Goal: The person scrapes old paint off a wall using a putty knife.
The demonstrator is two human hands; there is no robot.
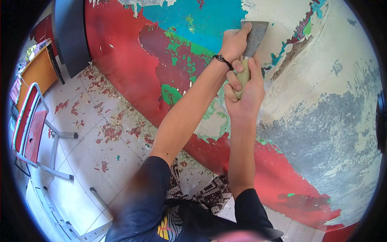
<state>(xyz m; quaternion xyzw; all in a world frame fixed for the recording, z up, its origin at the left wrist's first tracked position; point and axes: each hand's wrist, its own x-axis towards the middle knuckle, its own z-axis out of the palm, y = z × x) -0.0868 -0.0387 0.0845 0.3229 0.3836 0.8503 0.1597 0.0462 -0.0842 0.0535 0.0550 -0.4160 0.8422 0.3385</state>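
Before the wall [288,68], the scraper [250,51] pointed upward, handle [245,74] clenched by the right hand [246,97]; the left hand [234,44], nearer the edge [256,22], thumbed the blade [258,35], other fingers unclear.

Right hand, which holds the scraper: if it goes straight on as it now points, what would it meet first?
Leading with the scraper, the right hand would likely meet the pale wall just beyond the scraper's edge; depth is unclear, so they may already touch.
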